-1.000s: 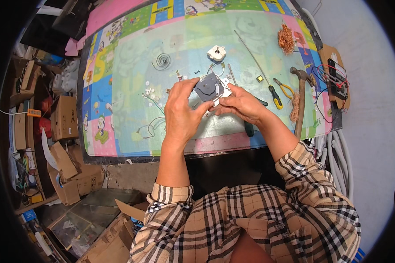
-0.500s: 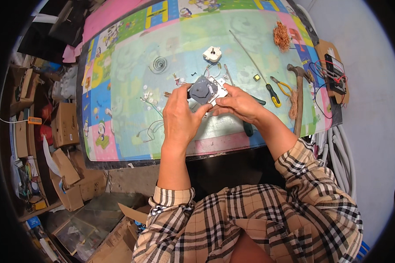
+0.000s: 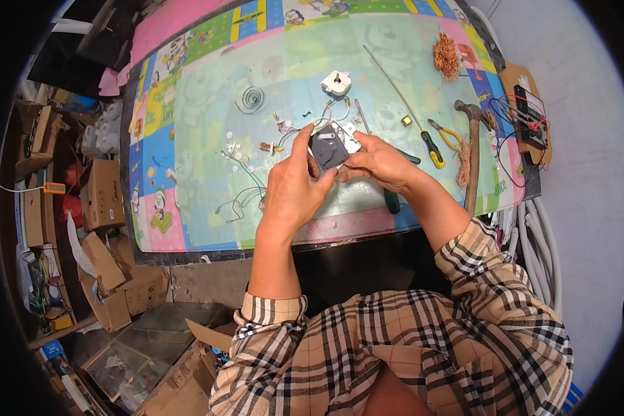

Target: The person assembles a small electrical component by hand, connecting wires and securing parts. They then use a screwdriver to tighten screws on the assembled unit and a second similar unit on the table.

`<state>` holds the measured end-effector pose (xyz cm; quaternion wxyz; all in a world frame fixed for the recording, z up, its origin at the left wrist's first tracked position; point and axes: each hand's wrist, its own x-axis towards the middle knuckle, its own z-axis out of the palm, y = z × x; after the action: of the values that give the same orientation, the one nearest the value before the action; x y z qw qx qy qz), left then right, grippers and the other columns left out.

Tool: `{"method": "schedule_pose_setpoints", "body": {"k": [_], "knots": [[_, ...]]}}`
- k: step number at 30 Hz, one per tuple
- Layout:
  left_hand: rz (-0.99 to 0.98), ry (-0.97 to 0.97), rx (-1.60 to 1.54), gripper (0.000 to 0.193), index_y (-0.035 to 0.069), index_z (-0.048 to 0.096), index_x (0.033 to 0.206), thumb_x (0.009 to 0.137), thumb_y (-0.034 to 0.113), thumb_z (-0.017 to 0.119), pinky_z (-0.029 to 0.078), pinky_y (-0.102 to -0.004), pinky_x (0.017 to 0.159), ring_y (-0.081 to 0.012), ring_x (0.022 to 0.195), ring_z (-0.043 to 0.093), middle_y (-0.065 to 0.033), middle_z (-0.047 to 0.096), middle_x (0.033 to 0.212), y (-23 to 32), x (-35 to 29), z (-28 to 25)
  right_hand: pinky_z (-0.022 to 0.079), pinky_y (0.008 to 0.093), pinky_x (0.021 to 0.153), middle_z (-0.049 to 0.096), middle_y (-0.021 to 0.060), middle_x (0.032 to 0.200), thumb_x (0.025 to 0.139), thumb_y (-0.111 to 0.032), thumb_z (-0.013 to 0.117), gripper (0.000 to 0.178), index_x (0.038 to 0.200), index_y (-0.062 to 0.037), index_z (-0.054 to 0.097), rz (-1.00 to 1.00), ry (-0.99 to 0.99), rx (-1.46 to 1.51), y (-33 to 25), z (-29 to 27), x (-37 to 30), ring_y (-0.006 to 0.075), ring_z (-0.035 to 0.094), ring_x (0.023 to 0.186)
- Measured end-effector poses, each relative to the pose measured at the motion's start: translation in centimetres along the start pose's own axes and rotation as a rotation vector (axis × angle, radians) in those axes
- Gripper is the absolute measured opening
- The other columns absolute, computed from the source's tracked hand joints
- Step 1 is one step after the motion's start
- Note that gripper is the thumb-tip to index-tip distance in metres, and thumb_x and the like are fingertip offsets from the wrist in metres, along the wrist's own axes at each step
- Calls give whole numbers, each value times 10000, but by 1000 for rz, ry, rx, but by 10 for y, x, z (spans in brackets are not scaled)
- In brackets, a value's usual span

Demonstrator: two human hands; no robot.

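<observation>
Between both hands, over the table's near half, is a small mechanism with a dark grey square plate (image 3: pixel 328 148) and a white part (image 3: pixel 349 136) beside it. My left hand (image 3: pixel 289 191) is closed on the grey plate, its fingers along the left edge and thumb at the near corner. My right hand (image 3: pixel 383 165) pinches the white part and near right edge between thumb and fingers; the fingertips are partly hidden. Thin wires (image 3: pixel 338 113) lie just beyond it, near a white housing with a dark shaft (image 3: pixel 336 83).
A coiled spring (image 3: pixel 253 100) and loose wires (image 3: pixel 234 201) lie left. Rightward are a long screwdriver (image 3: pixel 432 150), pliers (image 3: pixel 444 134), a hammer (image 3: pixel 473 145), and copper wire bundles (image 3: pixel 446 57). A test meter (image 3: pixel 530 118) sits past the right edge; cardboard boxes (image 3: pixel 104 194) stand left.
The grey plate has turned and tilted in my hands, shifting slightly right. My left hand has moved a little right with it; my right hand has hardly moved.
</observation>
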<state>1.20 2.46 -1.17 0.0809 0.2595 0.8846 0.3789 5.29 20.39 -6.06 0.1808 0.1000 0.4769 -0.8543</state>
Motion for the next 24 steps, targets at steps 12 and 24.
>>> {"method": "schedule_pose_setpoints", "body": {"k": [12, 24], "knots": [[50, 84, 128, 605, 27, 521, 1205, 658, 109, 765, 473, -315, 615, -191, 671, 564, -97, 578, 854, 3, 0, -2, 550, 315, 805, 608, 168, 1024, 857, 21, 474, 397, 1244, 55, 390, -2, 1, 11, 7, -6, 4, 228, 649, 857], [117, 120, 124, 669, 21, 506, 1219, 627, 118, 801, 495, -368, 788, -268, 903, 582, -143, 544, 1100, 3, 2, 3, 555, 334, 800, 582, 193, 1070, 875, -12, 483, 492, 1317, 70, 283, -50, -61, 99, 7, -7, 4, 235, 640, 901]]}}
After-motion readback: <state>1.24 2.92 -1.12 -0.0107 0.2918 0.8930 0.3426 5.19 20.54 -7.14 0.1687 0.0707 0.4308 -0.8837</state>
